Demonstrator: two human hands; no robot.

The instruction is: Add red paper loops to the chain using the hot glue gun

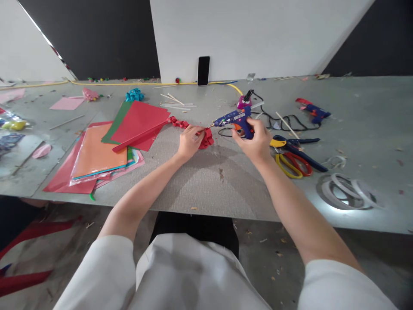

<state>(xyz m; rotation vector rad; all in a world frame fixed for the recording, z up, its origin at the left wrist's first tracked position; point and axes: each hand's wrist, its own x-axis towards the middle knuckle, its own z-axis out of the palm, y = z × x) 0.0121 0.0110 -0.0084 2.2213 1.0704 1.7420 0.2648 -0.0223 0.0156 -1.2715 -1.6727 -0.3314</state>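
My right hand (256, 140) is wrapped round the handle of a blue glue gun (232, 118). The gun's nozzle points left, close to the fingertips of my left hand (191, 142). Those fingers pinch a curled piece of red paper (206, 140) against the table. Leading off to the left from it is a twisted red paper strip (178, 122), which meets the end of a thin rolled red paper stick (142, 135). Whether the nozzle touches the paper, I cannot tell.
Coloured paper sheets (100, 150) lie at the left. Pliers and scissors (292, 165), a second glue gun (318, 113) and a roll of clear tubing (348, 191) are at the right. A phone (203, 71) leans against the wall, and a black cord (277, 116) trails behind the gun.
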